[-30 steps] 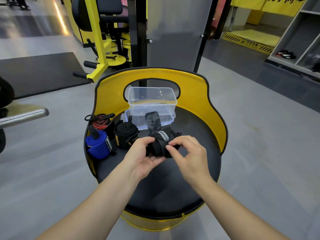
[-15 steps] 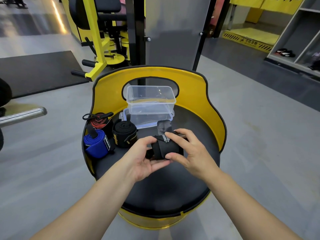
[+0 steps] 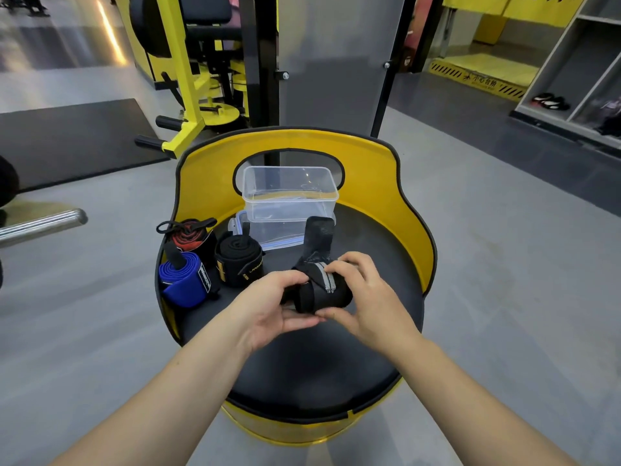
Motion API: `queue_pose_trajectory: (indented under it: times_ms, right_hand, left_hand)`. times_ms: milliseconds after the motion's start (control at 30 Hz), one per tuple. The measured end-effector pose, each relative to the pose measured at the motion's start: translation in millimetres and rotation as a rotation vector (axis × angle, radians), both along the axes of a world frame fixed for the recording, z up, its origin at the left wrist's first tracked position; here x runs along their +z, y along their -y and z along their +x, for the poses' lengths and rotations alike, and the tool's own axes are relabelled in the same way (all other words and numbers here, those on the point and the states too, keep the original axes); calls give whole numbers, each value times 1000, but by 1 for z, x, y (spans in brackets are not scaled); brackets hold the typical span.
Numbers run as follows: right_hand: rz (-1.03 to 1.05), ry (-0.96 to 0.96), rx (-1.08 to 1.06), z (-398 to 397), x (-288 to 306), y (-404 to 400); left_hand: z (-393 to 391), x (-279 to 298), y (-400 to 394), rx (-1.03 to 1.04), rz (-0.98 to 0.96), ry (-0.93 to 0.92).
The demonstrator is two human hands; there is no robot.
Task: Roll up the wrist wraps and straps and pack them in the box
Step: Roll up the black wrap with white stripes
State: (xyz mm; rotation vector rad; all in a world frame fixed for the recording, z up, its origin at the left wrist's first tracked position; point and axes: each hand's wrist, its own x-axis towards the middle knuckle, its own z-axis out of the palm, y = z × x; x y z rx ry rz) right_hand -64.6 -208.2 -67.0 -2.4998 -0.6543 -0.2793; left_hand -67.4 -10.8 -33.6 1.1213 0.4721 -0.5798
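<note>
Since half a second ago, the loose mesh tail of the black rolled strap with a grey stripe [image 3: 322, 294] has swung up again and now stands upright in front of the box, while both hands have shifted slightly on the roll. The left hand [image 3: 272, 307] cups the roll's left end from beneath, and the right hand [image 3: 366, 297] pinches it from the right, thumb below and fingers over the stripe. The roll hangs just above the round black padded seat with a yellow curved back [image 3: 302, 375]. Left of the hands stand a black rolled wrap [image 3: 239, 260], a blue rolled wrap [image 3: 184, 280] and a red-and-black rolled wrap [image 3: 188, 235], close together. Behind sits the clear plastic box [image 3: 289, 196], open, on its blue-edged lid [image 3: 242, 223].
</note>
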Motion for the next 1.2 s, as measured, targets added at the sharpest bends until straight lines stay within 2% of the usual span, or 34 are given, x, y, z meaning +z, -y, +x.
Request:
queue_pose_trajectory:
  times_ms: [67, 133, 233, 300, 367, 433, 600, 667, 767, 833, 967, 1100, 1200]
  right_hand:
    - [44, -149, 44, 1, 10, 2]
    - [240, -264, 67, 4, 22, 2]
    - [608, -310, -183, 14, 32, 3]
    - [716, -456, -343, 22, 34, 5]
    - [815, -623, -350, 28, 32, 6]
    - [845, -606, -311, 32, 30, 7]
    - [574, -259, -258, 29, 40, 3]
    - [471, -122, -192, 23, 40, -1]
    - [173, 200, -44, 18, 30, -8]
    - [66, 332, 17, 17, 20, -8]
    - [-22, 355, 60, 11, 6, -7]
    - [-107, 164, 84, -2, -2, -15]
    - [-188, 160, 64, -5, -10, -17]
  left_hand:
    - [1, -2, -2, 22, 35, 77]
    - [3, -5, -3, 14, 75, 141]
    - [3, -6, -3, -42, 93, 184]
    - [0, -5, 0, -102, 107, 219]
    - [-3, -6, 4, -169, 151, 248]
    - [-5, -8, 6, -226, 196, 250]
    - [-3, -10, 3, -158, 204, 207]
    - [1, -8, 2, -73, 165, 194]
    - [6, -7, 1, 55, 109, 174]
    - [5, -9, 1, 94, 99, 153]
    - [4, -12, 0, 161, 78, 113]
    - [6, -7, -3, 255, 29, 97]
    - [3, -3, -2, 292, -14, 69]
